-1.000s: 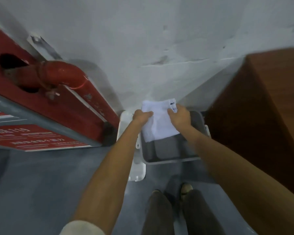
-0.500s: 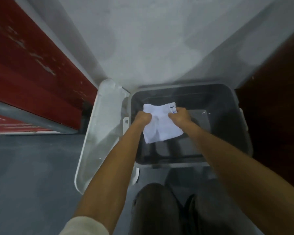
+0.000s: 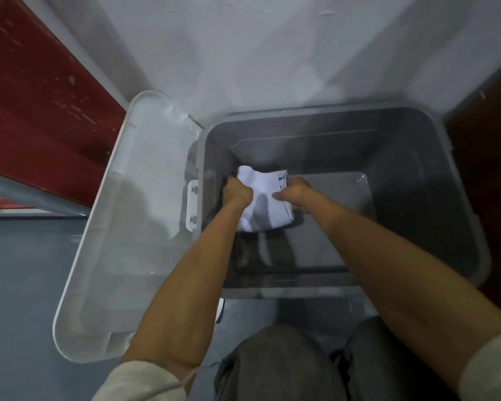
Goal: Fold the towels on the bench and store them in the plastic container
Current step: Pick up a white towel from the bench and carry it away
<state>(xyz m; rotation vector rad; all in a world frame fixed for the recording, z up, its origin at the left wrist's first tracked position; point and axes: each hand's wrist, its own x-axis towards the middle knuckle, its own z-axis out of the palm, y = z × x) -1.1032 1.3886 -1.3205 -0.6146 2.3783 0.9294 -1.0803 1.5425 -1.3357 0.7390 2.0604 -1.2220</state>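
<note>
Inside the grey plastic container [image 3: 457, 198], left hand [image 3: 237, 192] and right hand [image 3: 294, 192] each grip an edge of the folded white towel [image 3: 262, 204], low near its bottom; lid [image 3: 122, 227] lies alongside.

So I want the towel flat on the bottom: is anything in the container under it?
Nothing visible. Both hands, left hand and right hand, hold the towel inside the container; its lid lies alongside.
</note>
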